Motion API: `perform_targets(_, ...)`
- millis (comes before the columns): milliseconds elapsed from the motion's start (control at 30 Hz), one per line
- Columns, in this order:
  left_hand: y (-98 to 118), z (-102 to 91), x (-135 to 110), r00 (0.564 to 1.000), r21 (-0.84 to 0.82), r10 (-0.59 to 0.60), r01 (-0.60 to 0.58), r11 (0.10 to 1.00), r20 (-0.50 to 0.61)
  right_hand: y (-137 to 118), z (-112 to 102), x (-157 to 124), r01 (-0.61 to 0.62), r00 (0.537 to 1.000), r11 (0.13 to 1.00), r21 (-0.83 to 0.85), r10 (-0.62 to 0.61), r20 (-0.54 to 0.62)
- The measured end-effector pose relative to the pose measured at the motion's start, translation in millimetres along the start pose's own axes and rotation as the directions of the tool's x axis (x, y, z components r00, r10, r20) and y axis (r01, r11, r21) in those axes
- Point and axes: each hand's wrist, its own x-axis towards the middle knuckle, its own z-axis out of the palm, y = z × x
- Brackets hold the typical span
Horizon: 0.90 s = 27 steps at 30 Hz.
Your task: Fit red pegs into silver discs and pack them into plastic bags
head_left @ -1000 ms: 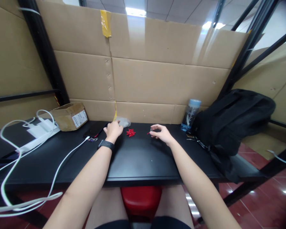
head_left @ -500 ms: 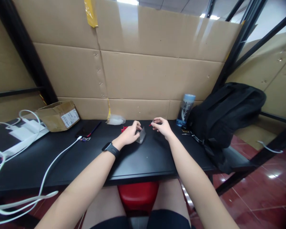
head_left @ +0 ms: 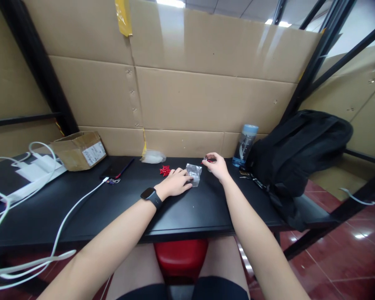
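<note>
My left hand (head_left: 176,182), with a black watch (head_left: 151,197) at the wrist, lies flat on the black table, fingers stretched out. Its fingertips touch the near left edge of a small clear plastic bag (head_left: 194,171) lying on the tabletop. Just beyond that hand is a little pile of small red pieces (head_left: 164,170), too small to name. To the right of the bag, my right hand (head_left: 218,166) is raised slightly over the table, thumb and fingers pinched on a small red piece (head_left: 203,161). Most of that piece is hidden by the fingers.
A clear crumpled plastic packet (head_left: 153,156) lies by the cardboard wall. On the left are a phone (head_left: 114,170), an open carton (head_left: 79,151) and white cables (head_left: 69,216). A water bottle (head_left: 245,145) and a black backpack (head_left: 300,150) stand on the right.
The plastic bag, earlier tilted up at my left hand, now lies flat. My left hand has lowered and spread, uncovering more red pieces. My right hand keeps its pinch.
</note>
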Motion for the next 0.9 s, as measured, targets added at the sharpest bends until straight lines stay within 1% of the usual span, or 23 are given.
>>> perform_targets(67,1.5,0.9,1.0,0.999,0.010,0.019,-0.018,1.000,-0.037,-1.1,-1.7,-0.4,0.031,0.999,1.000,-0.001,-0.031,-0.009)
perform_targets(100,2.3,0.7,1.5,0.999,0.013,0.024,-0.023,1.000,-0.042,-3.2,-2.4,-1.6,0.047,0.999,0.999,-0.003,-0.047,0.018)
perform_targets(167,3.5,-0.2,2.2,1.000,0.014,0.015,-0.015,1.000,-0.015,-9.7,-3.6,-5.8,0.106,0.980,0.993,-0.041,-0.098,0.173)
perform_targets(233,3.9,-0.9,2.3,0.999,0.008,-0.018,0.018,1.000,0.046,-17.7,-4.8,-10.7,0.178,0.930,0.980,-0.093,-0.136,0.340)
perform_targets(300,3.4,-1.2,1.7,0.993,0.003,-0.058,0.058,0.998,0.101,-25.0,-6.6,-14.8,0.237,0.875,0.960,-0.149,-0.145,0.462)
perform_targets(367,2.6,-1.2,0.6,0.988,0.003,-0.094,0.094,0.996,0.123,-30.4,-9.1,-17.4,0.266,0.835,0.941,-0.211,-0.116,0.538)
perform_targets(433,1.9,-0.8,-0.5,0.985,0.010,-0.117,0.116,0.993,0.125,-33.6,-11.6,-18.6,0.269,0.804,0.923,-0.276,-0.057,0.592)
perform_targets(533,1.1,1.2,-0.9,0.985,0.033,-0.119,0.116,0.993,0.124,-35.7,-13.3,-19.0,0.280,0.768,0.885,-0.372,0.026,0.640)
perform_targets(600,1.0,2.9,0.1,0.984,0.029,-0.125,0.123,0.992,0.123,-36.3,-12.4,-19.3,0.292,0.756,0.861,-0.417,0.060,0.652)
perform_targets(667,1.2,3.9,1.8,0.979,-0.002,-0.158,0.160,0.987,0.125,-36.4,-10.2,-19.5,0.295,0.760,0.844,-0.448,0.076,0.646)
perform_targets(767,3.0,2.6,4.2,0.964,-0.051,-0.222,0.231,0.972,0.147,-34.8,-5.7,-19.3,0.308,0.779,0.825,-0.475,0.068,0.623)
perform_targets(833,4.7,0.4,5.1,0.957,-0.068,-0.245,0.259,0.964,0.158,-32.8,-2.3,-18.7,0.331,0.786,0.813,-0.478,0.043,0.617)
perform_targets(900,6.2,-1.7,5.4,0.957,-0.078,-0.248,0.261,0.962,0.148,-31.0,0.5,-18.2,0.360,0.798,0.804,-0.473,-0.002,0.603)
